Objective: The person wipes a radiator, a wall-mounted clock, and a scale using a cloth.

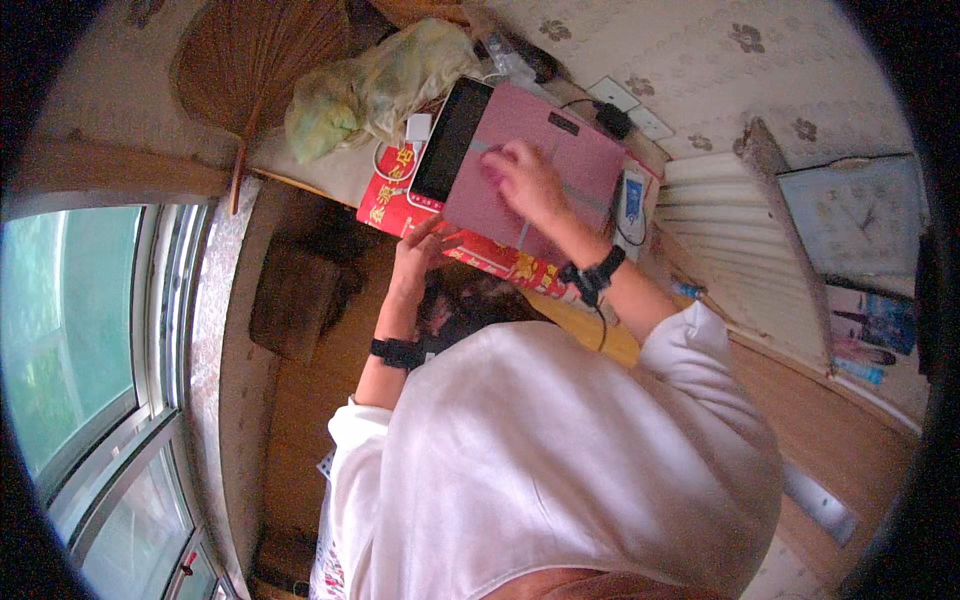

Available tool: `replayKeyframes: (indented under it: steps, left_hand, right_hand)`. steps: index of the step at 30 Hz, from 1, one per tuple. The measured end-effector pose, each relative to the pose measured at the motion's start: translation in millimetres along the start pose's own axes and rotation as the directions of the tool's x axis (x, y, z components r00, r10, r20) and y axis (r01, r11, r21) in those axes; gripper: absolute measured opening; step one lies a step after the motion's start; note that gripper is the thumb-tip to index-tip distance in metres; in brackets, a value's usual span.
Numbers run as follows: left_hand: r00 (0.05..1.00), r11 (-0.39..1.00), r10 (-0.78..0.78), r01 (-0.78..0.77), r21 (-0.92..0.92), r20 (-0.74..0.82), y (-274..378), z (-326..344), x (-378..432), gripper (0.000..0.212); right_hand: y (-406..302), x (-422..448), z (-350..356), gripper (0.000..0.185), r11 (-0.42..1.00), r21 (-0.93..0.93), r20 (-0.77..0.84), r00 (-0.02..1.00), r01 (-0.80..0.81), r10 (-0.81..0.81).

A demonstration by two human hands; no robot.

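A pink bathroom scale (480, 199) with grey strips and a small dark display window lies flat before me. My right hand (525, 180) is over its middle, blurred, with the fingers bent around a small crumpled pink piece (491, 166) that looks like cloth. At the scale's near left corner is my left hand (426, 244), its fingers apart and touching the edge there; whether they grip it is hidden. Under the scale is a red sheet or box (386, 199) with yellow writing. A black panel in a white frame (454, 139) sits partly beneath the scale's left side.
Left of the panel are a white charger (418, 127) and its cable. A knotted plastic bag (382, 82) and a palm-leaf hand fan (255, 67) sit farther back. On the right are a white-and-blue device (632, 199), a plugged-in black adapter (613, 118) and a wall clock (855, 217).
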State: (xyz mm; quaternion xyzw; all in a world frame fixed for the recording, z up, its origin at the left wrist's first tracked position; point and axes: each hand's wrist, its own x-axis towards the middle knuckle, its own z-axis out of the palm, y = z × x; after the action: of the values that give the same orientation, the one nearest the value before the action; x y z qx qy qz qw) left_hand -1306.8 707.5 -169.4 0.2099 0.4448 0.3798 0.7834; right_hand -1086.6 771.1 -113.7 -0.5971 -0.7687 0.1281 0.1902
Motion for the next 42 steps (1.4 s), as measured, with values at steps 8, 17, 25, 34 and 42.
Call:
replayKeyframes:
  steps: [8,17,25,34,42]
  left_hand:
    - [0.998,0.998,-0.053,0.053,0.013,-0.045,8.2,6.1,-4.5,0.041]
    - [0.995,0.996,-0.090,0.090,-0.013,-0.045,13.1,6.9,-7.8,0.043]
    - [0.996,0.998,-0.058,0.058,-0.015,-0.066,9.6,9.1,-4.9,0.040]
    - [0.994,0.978,0.049,-0.027,0.205,-0.102,4.7,6.1,-2.5,0.036]
    - [0.684,-0.514,0.509,-0.246,0.822,0.523,21.9,67.2,1.4,0.046]
  right_hand:
    - [55.5,28.5,-5.6,0.032,0.990,-0.112,-0.233,0.971,-0.088,0.060]
    - [-4.1,-40.7,-15.8,0.036,0.890,0.298,0.211,0.886,0.345,-0.413]
    - [24.7,5.1,-3.1,0.038,0.988,-0.035,0.042,0.988,0.152,-0.150]
    - [63.4,58.8,-3.6,0.035,0.997,-0.076,-0.062,0.998,0.027,-0.032]
    - [7.3,-44.3,-13.5,0.045,0.989,0.043,0.012,0.989,0.145,-0.145]
